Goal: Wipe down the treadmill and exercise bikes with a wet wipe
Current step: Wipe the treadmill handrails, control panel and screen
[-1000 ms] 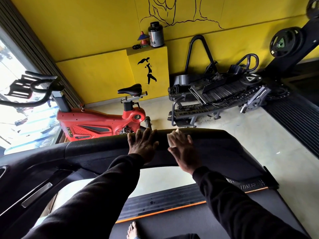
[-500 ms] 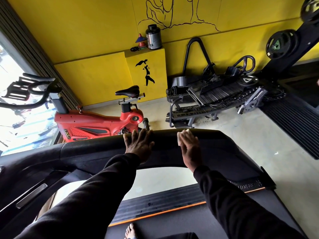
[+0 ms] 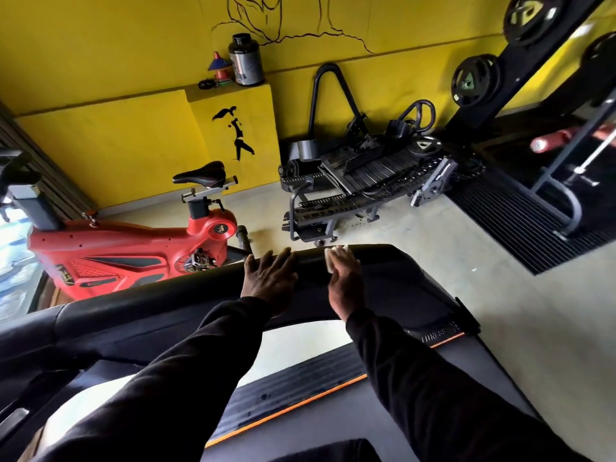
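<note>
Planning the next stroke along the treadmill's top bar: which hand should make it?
Right. The right hand already presses the wet wipe flat onto the treadmill bar, with unwiped bar running on to its right. The left hand rests bare on the bar, probably only bracing.

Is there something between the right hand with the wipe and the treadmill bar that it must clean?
Nothing visible. The right hand presses the wet wipe directly onto the treadmill bar; the left hand rests apart beside it.

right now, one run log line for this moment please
left hand flat on black treadmill console | right hand pressing white wet wipe | red exercise bike untouched
</note>
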`<state>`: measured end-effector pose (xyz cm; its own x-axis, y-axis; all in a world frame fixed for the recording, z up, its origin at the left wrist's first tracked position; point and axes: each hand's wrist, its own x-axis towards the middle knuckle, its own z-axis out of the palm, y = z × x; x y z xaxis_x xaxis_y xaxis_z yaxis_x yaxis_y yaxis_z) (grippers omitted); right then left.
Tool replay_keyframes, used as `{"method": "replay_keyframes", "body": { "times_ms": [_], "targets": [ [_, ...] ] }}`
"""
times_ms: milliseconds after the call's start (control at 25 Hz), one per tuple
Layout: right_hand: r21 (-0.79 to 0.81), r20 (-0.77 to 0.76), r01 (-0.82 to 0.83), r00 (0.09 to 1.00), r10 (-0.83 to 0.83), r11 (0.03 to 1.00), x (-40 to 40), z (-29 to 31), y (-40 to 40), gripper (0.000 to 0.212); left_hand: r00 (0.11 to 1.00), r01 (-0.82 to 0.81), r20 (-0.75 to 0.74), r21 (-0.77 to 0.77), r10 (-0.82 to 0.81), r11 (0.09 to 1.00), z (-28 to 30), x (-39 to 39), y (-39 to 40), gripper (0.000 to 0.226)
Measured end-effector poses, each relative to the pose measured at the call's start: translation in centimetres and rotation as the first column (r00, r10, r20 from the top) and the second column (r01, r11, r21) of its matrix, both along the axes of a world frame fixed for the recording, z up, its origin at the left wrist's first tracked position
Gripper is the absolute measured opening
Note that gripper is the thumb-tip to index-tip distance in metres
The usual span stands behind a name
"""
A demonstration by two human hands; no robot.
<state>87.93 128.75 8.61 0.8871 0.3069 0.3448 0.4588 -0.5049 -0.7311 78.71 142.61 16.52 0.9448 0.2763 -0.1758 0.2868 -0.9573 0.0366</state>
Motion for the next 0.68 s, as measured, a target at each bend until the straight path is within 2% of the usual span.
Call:
{"method": "replay_keyframes", "body": {
  "times_ms": [120,160,240,360,440,560,600,680],
  "targets": [
    [-0.101,0.152,-0.227,0.959,0.241,0.969,-1.8,-0.6,0.2,0.048,0.999,0.038,0.019,0.011,-0.038,0.999,-0.4,0.1,0.2,0.054],
    [-0.134,0.192,-0.251,0.943,0.273,0.959,-1.0,-0.8,-0.7,0.047,0.999,0.048,0.023,0.01,-0.048,0.999,-0.5,0.1,0.3,0.054],
    [-0.157,0.151,-0.156,0.972,0.18,0.975,1.1,-1.0,-2.3,0.043,0.998,0.057,0.033,0.006,-0.058,0.998,-0.7,0.1,0.3,0.053],
    [-0.076,0.011,0.05,0.999,-0.05,0.996,1.9,0.2,-1.6,0.035,0.997,0.06,0.042,0.015,-0.061,0.998,-0.7,0.2,0.2,0.054],
    [-0.067,0.048,-0.021,0.999,0.024,0.998,0.1,0.6,0.3,0.041,0.997,0.07,0.027,0.041,-0.071,0.997,-0.7,0.0,0.1,0.054],
    [-0.092,0.215,-0.26,0.938,0.274,0.961,-0.9,-0.3,-0.3,0.037,0.996,0.082,0.016,0.078,-0.083,0.994,-0.5,-0.2,-0.1,0.054],
    [-0.108,0.243,-0.273,0.925,0.292,0.956,0.3,-0.6,-1.1,0.036,0.996,0.081,0.025,0.084,-0.083,0.993,-0.5,-0.1,-0.2,0.054],
    [-0.102,0.208,-0.193,0.955,0.211,0.976,3.2,-0.8,-2.2,0.041,0.996,0.056,0.059,0.078,-0.061,0.995,-0.5,0.2,-0.1,0.054]
  ]
}}
